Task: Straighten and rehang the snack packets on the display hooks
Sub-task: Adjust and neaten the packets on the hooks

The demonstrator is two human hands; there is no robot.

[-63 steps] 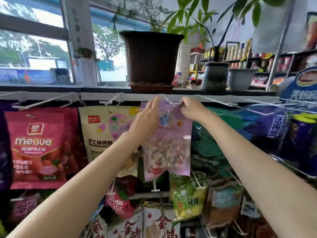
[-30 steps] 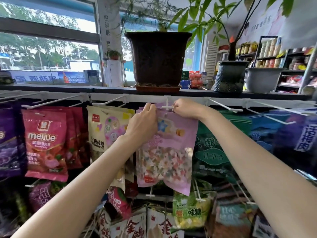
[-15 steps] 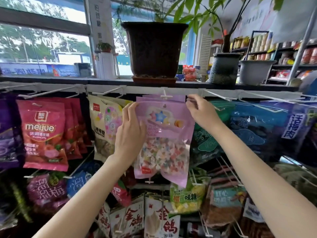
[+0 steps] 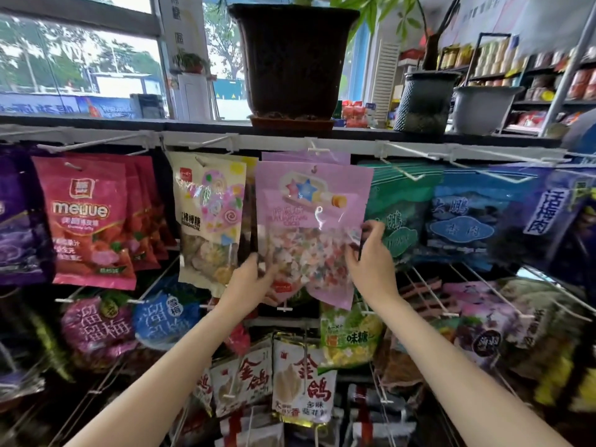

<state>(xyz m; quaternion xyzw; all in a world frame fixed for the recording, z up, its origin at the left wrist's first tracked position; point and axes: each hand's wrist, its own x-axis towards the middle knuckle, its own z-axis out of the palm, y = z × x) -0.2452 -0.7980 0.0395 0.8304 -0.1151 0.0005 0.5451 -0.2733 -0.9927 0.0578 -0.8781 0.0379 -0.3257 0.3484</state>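
1. Hanging from a white wire display hook (image 4: 317,150), the pink plastic candy packet with a clear window (image 4: 314,227) sits between a cream lollipop packet (image 4: 209,217) and a green packet (image 4: 400,208).
2. Left hand (image 4: 250,280) pinches its lower left corner; right hand (image 4: 371,253) grips its right edge.

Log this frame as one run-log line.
step: straightening | item: pink candy packet on hook | left hand: lower left edge | right hand: right edge | packet: slightly tilted
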